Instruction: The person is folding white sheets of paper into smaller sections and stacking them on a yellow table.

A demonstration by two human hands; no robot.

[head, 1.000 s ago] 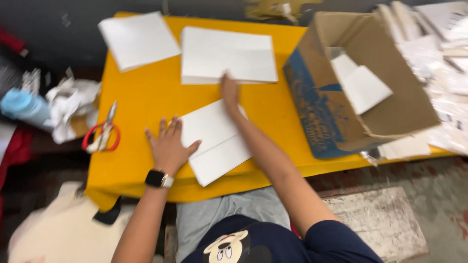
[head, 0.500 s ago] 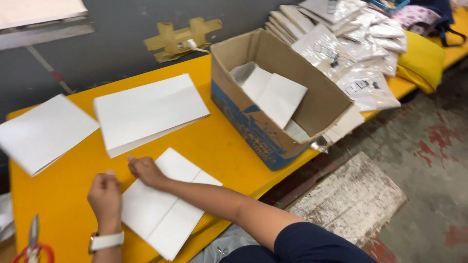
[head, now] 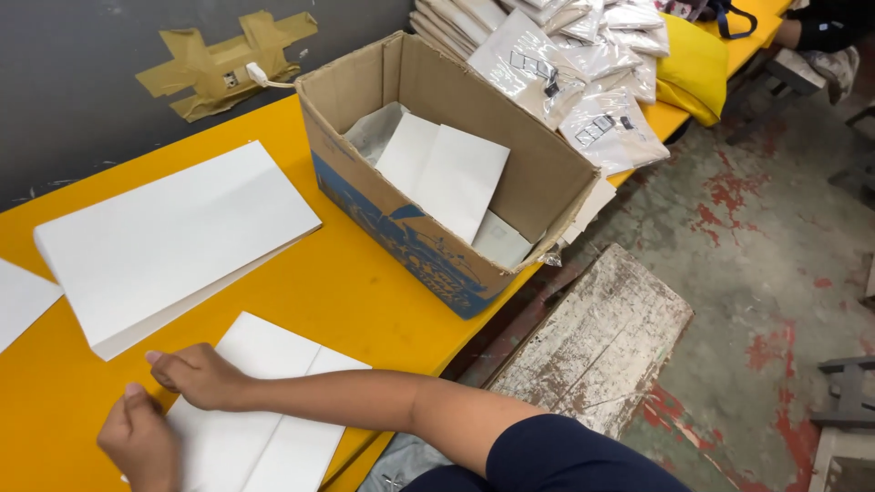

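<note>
both hands sit on the folded white sheet (head: 264, 410) near the cardboard box (head: 437, 173): right hand (head: 196, 375) pressing flat, left hand (head: 141, 442) curled at its edge, pinch unclear. uneven pressure could skew the crease.

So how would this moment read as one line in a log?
left hand: on folded white sheet | right hand: pressing same sheet | paper stack: beside | cardboard box: holds folded sheets
</note>
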